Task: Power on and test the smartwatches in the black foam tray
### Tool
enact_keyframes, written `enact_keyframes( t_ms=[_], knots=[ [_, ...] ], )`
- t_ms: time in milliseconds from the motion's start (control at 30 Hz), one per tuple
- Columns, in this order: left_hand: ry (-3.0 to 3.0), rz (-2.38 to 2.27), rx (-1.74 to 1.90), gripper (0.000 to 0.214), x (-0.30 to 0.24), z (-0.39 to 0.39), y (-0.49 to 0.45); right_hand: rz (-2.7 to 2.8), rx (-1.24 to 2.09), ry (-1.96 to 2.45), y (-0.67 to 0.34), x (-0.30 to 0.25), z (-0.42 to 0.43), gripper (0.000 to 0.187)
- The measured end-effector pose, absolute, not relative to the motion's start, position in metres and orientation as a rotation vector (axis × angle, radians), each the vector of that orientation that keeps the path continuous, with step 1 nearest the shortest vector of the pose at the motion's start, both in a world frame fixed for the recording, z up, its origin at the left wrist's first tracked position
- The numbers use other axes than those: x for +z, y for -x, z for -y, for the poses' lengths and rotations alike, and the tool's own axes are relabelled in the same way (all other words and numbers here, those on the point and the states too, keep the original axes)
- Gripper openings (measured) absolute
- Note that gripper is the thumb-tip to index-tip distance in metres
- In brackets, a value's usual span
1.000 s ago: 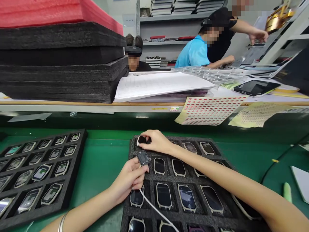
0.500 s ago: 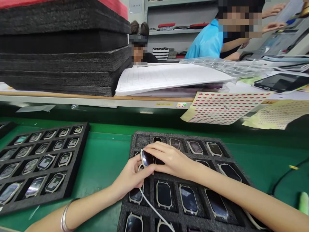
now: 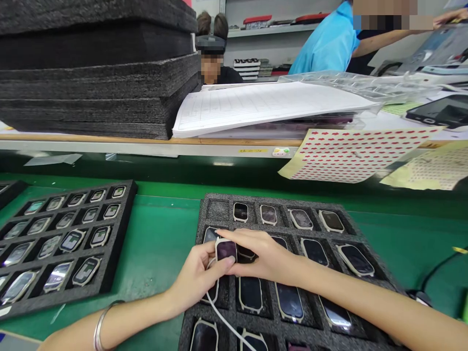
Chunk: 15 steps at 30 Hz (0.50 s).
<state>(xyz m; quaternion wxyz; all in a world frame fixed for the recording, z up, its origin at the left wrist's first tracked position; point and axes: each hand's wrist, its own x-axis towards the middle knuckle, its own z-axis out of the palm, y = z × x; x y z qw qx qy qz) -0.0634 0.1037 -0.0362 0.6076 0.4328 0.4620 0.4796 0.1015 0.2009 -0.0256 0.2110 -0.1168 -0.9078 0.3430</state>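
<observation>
A smartwatch case (image 3: 226,248), dark-faced with a pale frame and no strap, is held up over the right foam tray (image 3: 190,317). My left hand (image 3: 197,273) grips it from the left, thumb on the lower face. A white cable (image 3: 226,319) runs down from behind the watch and my left fingers; its end is hidden. My right hand (image 3: 266,256) curves round the watch from the right, fingers along the top edge and thumb by the lower edge. Several similar watches lie face up in the tray's pockets; the far-left corner pocket (image 3: 217,208) holds none.
Another foam tray (image 3: 119,239) of watches lies on the green mat at left. Stacked black foam (image 3: 91,83), papers (image 3: 270,107) and a handheld device (image 3: 442,114) sit on the shelf above. Arrow-sticker sheets (image 3: 351,156) hang from its edge. Two people are beyond.
The watch has tilted so its face turns more toward me, and both hands have lowered slightly. My view has shifted a little. The person in blue has leaned farther right.
</observation>
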Motion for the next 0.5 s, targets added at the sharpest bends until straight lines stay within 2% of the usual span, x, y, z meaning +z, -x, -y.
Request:
enact_keyframes(
  t_ms=[200,400,500],
  knots=[
    [-0.99,-1.07,1.078,0.02,-0.0345,-0.1034,0.0638,2.497,0.858,0.272,-0.1029,-0.021,-0.2007,0.06],
    [-0.964,-1.065,1.079,0.025,-0.0298,-0.1059,0.0617,2.435,0.794,0.202,-0.1039,-0.0204,-0.1997,0.043],
    [-0.94,-1.066,1.08,0.03,-0.0278,-0.1065,0.0607,2.428,0.791,0.2,-0.1045,-0.0215,-0.1994,0.045]
  ],
)
